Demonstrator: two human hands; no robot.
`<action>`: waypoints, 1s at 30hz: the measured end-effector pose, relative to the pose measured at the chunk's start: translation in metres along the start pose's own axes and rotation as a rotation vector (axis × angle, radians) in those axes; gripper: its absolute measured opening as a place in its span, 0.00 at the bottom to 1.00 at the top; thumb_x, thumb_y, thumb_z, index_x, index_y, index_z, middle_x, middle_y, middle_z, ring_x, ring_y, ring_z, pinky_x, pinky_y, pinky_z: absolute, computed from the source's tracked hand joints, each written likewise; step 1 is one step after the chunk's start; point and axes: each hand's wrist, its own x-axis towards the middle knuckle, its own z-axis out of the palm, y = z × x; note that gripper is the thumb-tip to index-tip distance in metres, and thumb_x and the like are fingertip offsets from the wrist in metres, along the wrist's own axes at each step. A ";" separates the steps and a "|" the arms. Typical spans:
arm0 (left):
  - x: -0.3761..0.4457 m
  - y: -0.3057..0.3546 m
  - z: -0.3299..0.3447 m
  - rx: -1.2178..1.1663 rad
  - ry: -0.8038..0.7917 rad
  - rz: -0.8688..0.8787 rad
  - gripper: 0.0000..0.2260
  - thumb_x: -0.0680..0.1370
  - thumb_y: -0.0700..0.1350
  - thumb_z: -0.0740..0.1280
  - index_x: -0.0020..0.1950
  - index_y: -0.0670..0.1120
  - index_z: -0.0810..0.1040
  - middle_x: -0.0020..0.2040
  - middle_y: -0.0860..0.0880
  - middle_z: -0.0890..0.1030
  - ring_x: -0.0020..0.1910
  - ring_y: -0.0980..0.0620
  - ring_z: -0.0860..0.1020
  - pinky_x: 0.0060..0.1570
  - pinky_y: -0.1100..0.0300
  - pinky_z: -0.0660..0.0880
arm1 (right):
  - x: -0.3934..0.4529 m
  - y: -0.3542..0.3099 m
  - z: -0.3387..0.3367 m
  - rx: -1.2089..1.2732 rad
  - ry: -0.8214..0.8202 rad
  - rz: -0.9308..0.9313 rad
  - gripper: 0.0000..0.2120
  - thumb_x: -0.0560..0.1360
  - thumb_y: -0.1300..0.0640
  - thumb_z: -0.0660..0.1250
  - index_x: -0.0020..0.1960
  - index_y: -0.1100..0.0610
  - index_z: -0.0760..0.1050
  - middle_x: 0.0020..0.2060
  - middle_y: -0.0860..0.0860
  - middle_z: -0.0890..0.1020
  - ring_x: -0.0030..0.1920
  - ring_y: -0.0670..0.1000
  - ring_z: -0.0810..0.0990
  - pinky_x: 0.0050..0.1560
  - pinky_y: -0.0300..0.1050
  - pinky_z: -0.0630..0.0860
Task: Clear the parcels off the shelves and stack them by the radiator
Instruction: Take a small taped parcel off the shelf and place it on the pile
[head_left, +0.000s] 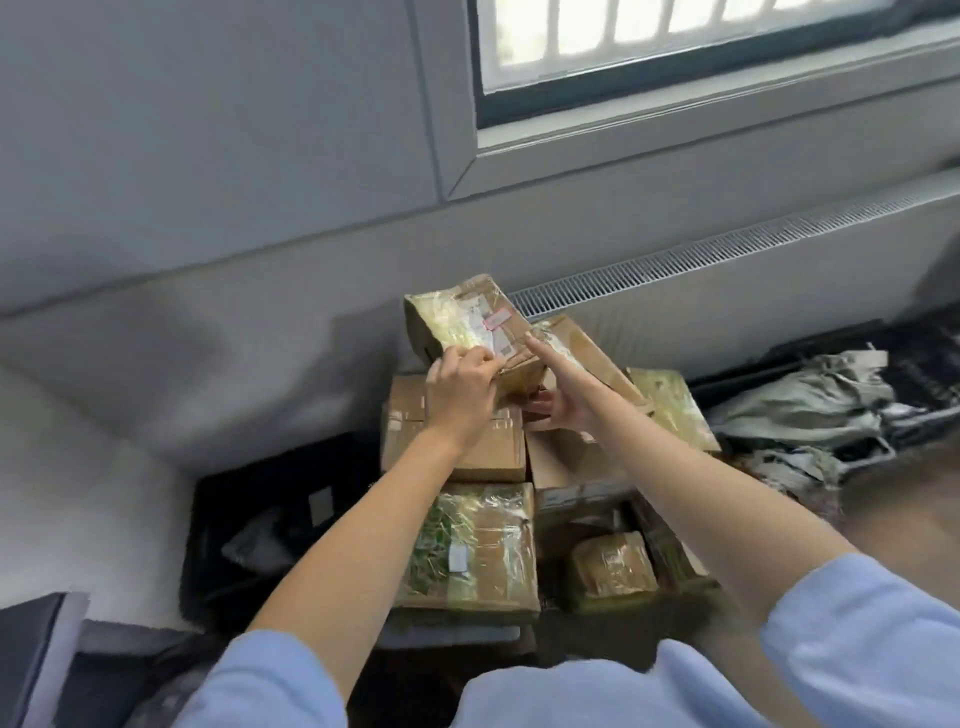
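Both hands hold one brown cardboard parcel (470, 325) above a heap of other parcels (488, 540) that sits on the floor against the wall, just left of the near end of the radiator (737, 291). The held parcel is tilted, its top face wrapped in shiny clear tape and carrying a white label with a small red-edged sticker.

The left hand (460, 397) grips the parcel's near lower corner, its fingers (478, 358) curled tight over the edge with the thumb side on the top face. The right hand (563, 395) is at the parcel's right side: its fingers are stretched out fairly flat, one reaching up along the right edge of the box, the rest cupped under it. How firmly that hand presses cannot be told, as the box hides part of it.

Behind the right hand another taped box (584, 348) leans on the pile, touching the held parcel's right side. Below lie several more cartons, one with greenish print under its tape (467, 545) nearest the person, and a small taped packet (613, 566) to its right.

A black crate (270, 525) stands to the left of the heap. To the right, crumpled grey-green cloth (810, 410) fills a dark crate (924, 358) beneath the radiator. A window (675, 41) is set in the grey wall above. Light blue sleeves (862, 634) cover the upper arms.
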 end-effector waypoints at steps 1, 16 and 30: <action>0.007 0.020 0.010 -0.030 -0.010 0.044 0.13 0.78 0.42 0.63 0.61 0.49 0.79 0.58 0.50 0.80 0.58 0.47 0.73 0.55 0.52 0.72 | -0.003 0.003 -0.025 0.079 0.048 -0.017 0.25 0.70 0.37 0.66 0.62 0.48 0.70 0.59 0.56 0.76 0.59 0.57 0.75 0.56 0.61 0.74; 0.053 0.179 0.139 -0.294 -0.475 0.281 0.15 0.79 0.44 0.59 0.65 0.46 0.74 0.61 0.46 0.75 0.61 0.46 0.71 0.61 0.52 0.70 | -0.039 0.079 -0.303 0.522 0.806 0.099 0.33 0.67 0.48 0.72 0.67 0.58 0.66 0.64 0.56 0.73 0.62 0.57 0.73 0.57 0.55 0.70; 0.047 0.162 0.230 -0.183 -0.942 0.015 0.16 0.81 0.46 0.56 0.68 0.50 0.71 0.62 0.48 0.71 0.60 0.47 0.74 0.57 0.57 0.70 | 0.041 0.170 -0.378 0.569 1.023 0.352 0.16 0.66 0.57 0.67 0.53 0.60 0.72 0.51 0.57 0.78 0.39 0.54 0.77 0.36 0.47 0.76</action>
